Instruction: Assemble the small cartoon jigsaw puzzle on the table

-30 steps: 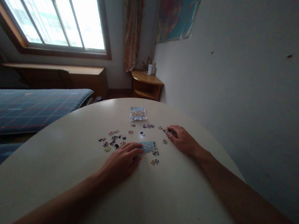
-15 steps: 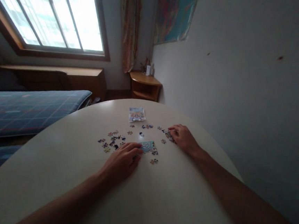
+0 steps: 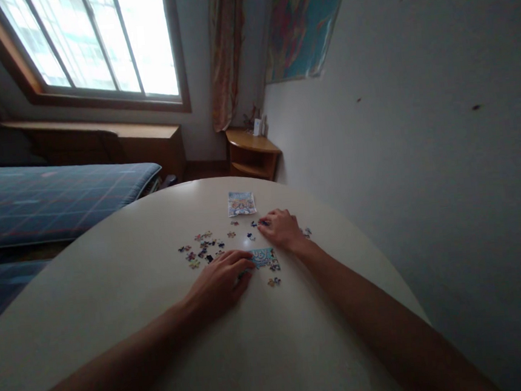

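A partly joined jigsaw puzzle [image 3: 263,256] with a light blue, lettered strip lies flat on the table. My left hand [image 3: 226,273] is closed about its left end, fingers bent over the top and thumb at the near side, covering that part. Just beyond the puzzle, my right hand [image 3: 281,227] has its fingers curled down with the tips on a dark jigsaw piece [image 3: 263,222], mostly hidden under them. Two light pieces [image 3: 274,282] lie on the near side of the puzzle. Several loose pieces [image 3: 203,247] are spread left of it, beyond my left hand.
The round white table [image 3: 174,361] carries a folded picture sheet [image 3: 242,203] near its far side. More pieces [image 3: 307,232] lie right of my right hand. A plaid mattress [image 3: 60,198] stands to the left, a wooden corner stand [image 3: 252,144] beyond, and a wall [image 3: 424,193] at right.
My right hand has moved left, from the pieces at the right to those beyond the puzzle. My left hand stays at the puzzle. The view has shifted slightly.
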Demonstrator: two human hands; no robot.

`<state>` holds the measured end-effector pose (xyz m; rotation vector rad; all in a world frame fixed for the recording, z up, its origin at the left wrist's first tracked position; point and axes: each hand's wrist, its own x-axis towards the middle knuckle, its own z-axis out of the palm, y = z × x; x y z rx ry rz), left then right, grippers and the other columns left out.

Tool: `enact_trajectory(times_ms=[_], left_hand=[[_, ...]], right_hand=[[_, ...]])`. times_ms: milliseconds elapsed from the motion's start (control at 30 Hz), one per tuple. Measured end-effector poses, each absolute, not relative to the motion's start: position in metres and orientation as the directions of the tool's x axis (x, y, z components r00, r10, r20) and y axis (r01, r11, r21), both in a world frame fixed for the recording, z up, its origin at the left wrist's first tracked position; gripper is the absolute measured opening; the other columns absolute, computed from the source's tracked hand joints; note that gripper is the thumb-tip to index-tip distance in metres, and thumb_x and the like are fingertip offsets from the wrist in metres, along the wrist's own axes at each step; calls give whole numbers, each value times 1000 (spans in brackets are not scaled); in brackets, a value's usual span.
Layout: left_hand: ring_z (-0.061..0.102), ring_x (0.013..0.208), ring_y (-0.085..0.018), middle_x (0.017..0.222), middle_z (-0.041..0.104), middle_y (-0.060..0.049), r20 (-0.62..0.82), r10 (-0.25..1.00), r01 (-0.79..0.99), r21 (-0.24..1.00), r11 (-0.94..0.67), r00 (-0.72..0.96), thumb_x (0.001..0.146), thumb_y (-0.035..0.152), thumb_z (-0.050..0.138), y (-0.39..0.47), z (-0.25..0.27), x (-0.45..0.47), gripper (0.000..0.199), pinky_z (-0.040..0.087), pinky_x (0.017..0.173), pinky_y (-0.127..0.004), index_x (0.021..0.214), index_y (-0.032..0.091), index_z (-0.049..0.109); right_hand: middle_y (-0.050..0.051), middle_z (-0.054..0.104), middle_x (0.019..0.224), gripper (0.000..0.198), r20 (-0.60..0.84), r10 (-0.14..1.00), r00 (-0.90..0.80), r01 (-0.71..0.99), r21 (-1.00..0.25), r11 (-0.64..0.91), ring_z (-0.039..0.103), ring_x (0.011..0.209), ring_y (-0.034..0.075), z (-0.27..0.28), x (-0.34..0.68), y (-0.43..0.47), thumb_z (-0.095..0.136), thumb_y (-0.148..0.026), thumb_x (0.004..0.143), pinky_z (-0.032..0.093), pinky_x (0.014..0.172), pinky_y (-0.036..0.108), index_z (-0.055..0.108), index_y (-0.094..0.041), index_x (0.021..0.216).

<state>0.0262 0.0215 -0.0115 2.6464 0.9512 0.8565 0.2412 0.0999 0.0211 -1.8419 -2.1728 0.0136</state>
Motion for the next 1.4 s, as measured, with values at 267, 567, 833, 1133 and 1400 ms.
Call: enact_trajectory(times_ms=[267,567,833,1133,1400], left_hand=[[59,113,-22,122,65,-5,428,651,534,373,-759,626,93,19,53,19,-7,27,20,50,100,-43,108,23,65],[61,110,-22,118,67,-5,458,640,517,377,-768,617,92,18,53,20,-6,28,20,51,98,-42,107,23,65],[60,110,-21,118,65,-6,478,637,501,393,-771,604,88,11,51,21,-6,27,27,52,98,-41,110,22,62],[60,110,-21,117,66,-5,449,671,533,408,-741,590,86,8,51,22,-5,25,28,51,99,-40,108,21,63],[60,110,-22,117,66,-5,427,673,551,386,-740,604,89,11,52,22,-7,24,26,51,97,-41,110,22,63]], right_hand=[[6,67,116,23,101,985,-143,974,-162,158,54,113,29,30,241,109,64,-37,81,42,93,41,77,-29,99],[5,68,116,20,19,975,-220,965,-142,220,55,112,30,36,244,111,73,-36,72,45,90,39,78,-29,90],[9,66,115,29,62,978,-201,969,-136,207,55,112,32,36,249,109,73,-44,75,45,91,44,76,-29,99],[7,67,116,18,207,935,-288,931,-168,324,54,110,27,31,249,91,62,-30,87,42,95,41,77,-26,96],[2,68,109,31,275,884,-378,871,-217,441,56,106,21,17,282,63,60,-4,80,40,95,39,76,-29,88]])
